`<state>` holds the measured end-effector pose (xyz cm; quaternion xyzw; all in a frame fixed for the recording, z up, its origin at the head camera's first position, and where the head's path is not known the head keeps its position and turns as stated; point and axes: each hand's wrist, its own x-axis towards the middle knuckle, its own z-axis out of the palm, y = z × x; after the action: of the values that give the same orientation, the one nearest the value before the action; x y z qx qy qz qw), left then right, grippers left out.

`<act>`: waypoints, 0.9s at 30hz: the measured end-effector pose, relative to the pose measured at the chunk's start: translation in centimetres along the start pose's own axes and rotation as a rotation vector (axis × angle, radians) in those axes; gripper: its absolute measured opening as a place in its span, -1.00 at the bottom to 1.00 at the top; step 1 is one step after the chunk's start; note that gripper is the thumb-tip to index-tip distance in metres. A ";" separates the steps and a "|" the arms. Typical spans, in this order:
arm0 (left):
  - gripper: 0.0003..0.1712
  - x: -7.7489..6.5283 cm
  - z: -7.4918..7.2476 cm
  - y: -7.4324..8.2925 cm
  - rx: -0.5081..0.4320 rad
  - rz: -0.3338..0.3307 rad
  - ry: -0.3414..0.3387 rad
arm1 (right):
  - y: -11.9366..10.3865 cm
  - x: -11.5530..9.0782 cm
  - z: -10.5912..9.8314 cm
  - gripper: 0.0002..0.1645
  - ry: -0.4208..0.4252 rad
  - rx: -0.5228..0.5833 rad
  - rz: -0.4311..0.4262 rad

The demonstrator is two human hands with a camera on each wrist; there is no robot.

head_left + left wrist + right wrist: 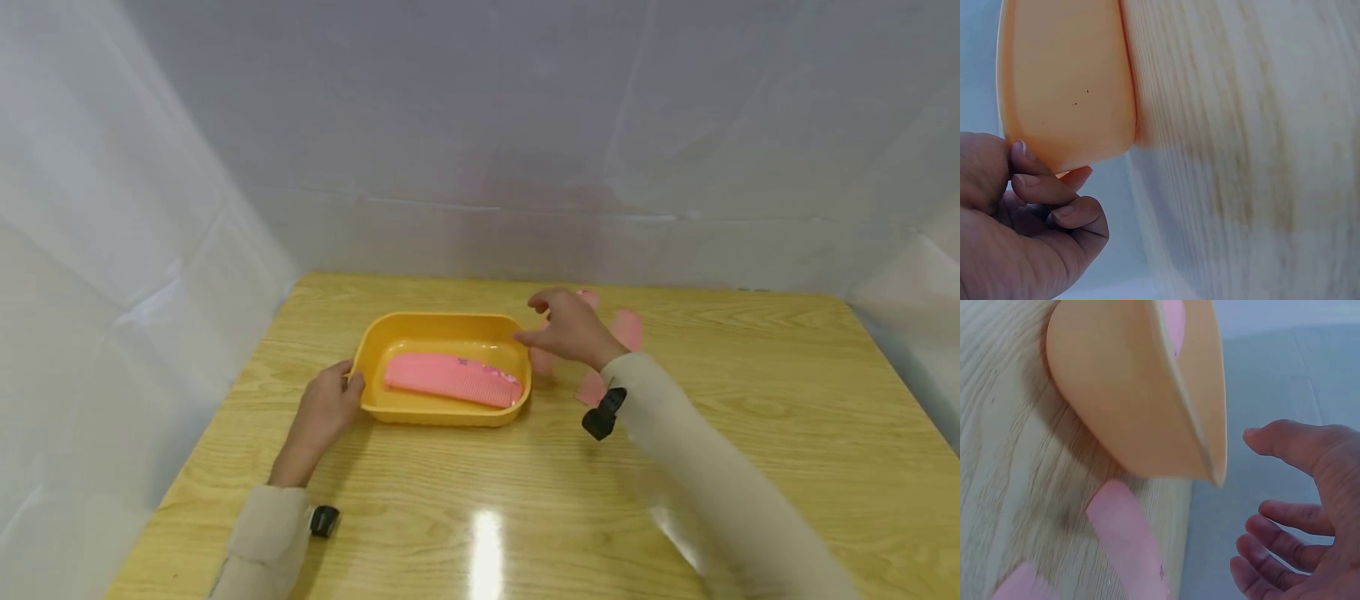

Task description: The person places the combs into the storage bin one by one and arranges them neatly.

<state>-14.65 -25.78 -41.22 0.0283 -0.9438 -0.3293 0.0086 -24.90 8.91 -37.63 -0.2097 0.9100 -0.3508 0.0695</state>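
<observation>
I am watching the left hand [322,410] gripping the yellow tray [431,417] at its left end; in the left wrist view its fingers are curling in, and thumb and fingertips are pinching the rim. The right hand [572,330] is hovering by the tray's right end, thumb standing apart from loosely curved, spread fingers, and it is holding nothing. The right wrist view is showing me a gap between that thumb and the tray's wall.

One pink comb [442,377] is lying lengthwise inside the tray, its teeth facing the tray's near side and its printed marks sitting toward the right end. A second pink comb [542,362] is resting on the table [757,400] just beside the tray's right end, partly hiding under the right hand. A third pink comb [627,327] is lying farther to the right of the tray, with the right hand and wrist covering its middle.

The tray itself is standing upright on the table. Cream sleeves [708,454] are reaching in from the tray's near side, and a black device [603,414] is sitting at the right wrist. Pale sheeting [525,117] is hanging beyond the tray's far side.
</observation>
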 end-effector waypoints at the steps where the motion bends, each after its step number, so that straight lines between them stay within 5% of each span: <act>1: -0.72 0.0 0.0 0.0 -0.001 0.004 0.000 | 0.4 -0.1 -0.2 -0.24 0.015 0.003 0.004; 15: -0.66 0.0 0.0 0.1 0.003 -0.005 -0.004 | 6.0 -3.2 -2.6 -0.23 0.087 -0.011 0.148; 27: -0.70 0.0 0.0 -0.1 -0.002 0.009 0.002 | 9.2 -5.3 -2.6 -0.15 0.124 -0.034 0.253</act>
<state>-14.62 -25.82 -41.29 0.0242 -0.9435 -0.3302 0.0110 -23.87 18.90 -41.89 -0.0723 0.9376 -0.3359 0.0532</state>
